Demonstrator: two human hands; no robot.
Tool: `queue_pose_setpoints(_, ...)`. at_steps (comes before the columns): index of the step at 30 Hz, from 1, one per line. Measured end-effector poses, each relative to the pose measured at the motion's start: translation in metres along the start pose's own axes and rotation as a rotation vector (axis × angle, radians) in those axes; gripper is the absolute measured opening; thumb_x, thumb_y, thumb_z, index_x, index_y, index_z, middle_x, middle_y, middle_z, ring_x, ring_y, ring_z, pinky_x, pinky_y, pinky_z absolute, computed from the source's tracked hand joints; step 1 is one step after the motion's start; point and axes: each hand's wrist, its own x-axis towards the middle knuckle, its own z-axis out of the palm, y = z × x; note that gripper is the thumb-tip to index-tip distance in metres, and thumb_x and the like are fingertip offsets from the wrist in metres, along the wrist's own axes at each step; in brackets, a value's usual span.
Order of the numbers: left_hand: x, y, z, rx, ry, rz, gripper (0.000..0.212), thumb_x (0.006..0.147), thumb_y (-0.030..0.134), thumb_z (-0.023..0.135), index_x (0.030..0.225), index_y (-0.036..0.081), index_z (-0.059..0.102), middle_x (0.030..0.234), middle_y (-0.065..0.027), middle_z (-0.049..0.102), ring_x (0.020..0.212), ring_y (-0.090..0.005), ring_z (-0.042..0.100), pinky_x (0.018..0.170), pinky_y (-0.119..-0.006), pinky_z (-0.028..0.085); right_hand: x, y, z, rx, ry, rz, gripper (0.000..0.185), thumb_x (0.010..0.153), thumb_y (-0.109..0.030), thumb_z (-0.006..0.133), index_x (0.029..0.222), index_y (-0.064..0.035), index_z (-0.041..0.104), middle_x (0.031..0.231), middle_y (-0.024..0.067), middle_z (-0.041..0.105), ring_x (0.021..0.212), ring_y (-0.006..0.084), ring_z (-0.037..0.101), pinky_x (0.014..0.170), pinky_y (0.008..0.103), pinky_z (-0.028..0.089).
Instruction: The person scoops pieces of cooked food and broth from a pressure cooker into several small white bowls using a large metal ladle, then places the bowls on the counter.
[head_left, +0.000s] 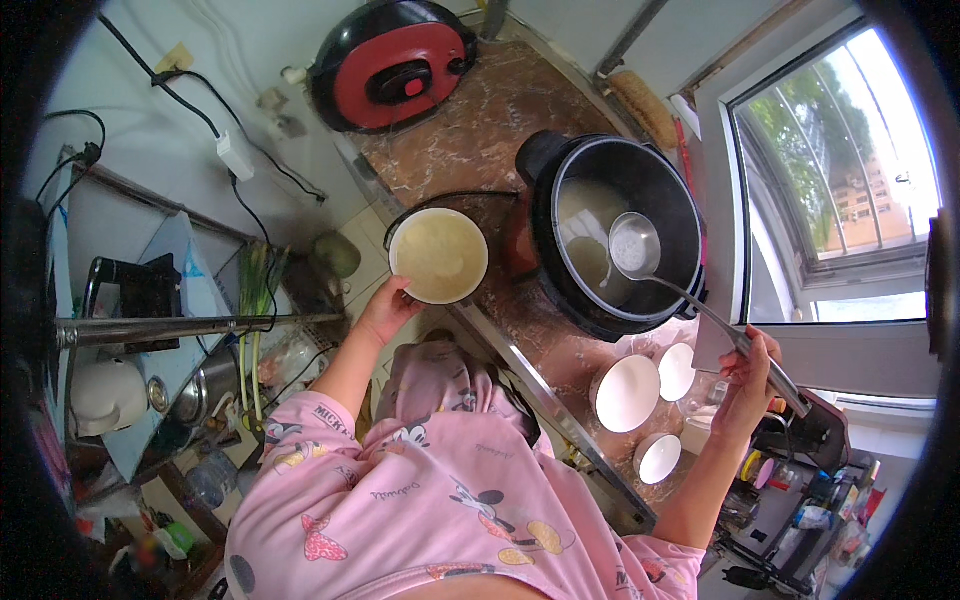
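My left hand grips the near rim of a bowl filled with pale, cloudy liquid, held by the counter's edge. A metal ladle has its handle in my right hand. Its round head is over the inside of a black electric pressure cooker's pot, which contains similar pale liquid. Whether the ladle head touches the liquid, I cannot tell. Three white bowls stand on the counter near the cooker: a large one, a medium one and a small one.
A red and black appliance sits at the far end of the brown marbled counter. A window is on the right. At left, a metal rack carries green onions and a pot. Cables hang along the wall.
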Motion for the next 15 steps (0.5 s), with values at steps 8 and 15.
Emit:
queue_pose_setpoints(8,0.006,0.001,0.019,-0.085,0.035,0.055,0.048,0.075,0.022,0.062,0.116,0.005,0.044,0.115,-0.0110,0.047,0.103,-0.0253,0.049,0.092,-0.038,0.042,-0.001,-0.002,0.007,0.000,0.026,-0.001,0.020,0.087,-0.019,0.052,0.093,-0.0006,0.058,0.068,0.0039,0.058,0.054,0.0083,0.054,0.050,0.0193,0.038)
queue_pose_setpoints(15,0.017,0.013,0.029,-0.056,-0.017,0.028,0.039,0.079,0.015,0.062,0.112,0.002,0.047,0.113,-0.0095,0.046,0.102,-0.0225,0.047,0.092,-0.038,0.043,0.001,-0.004,0.020,-0.097,-0.034,-0.098,0.016,0.084,-0.014,0.055,0.092,0.0004,0.058,0.064,0.0044,0.057,0.054,0.0094,0.056,0.049,0.0190,0.042)
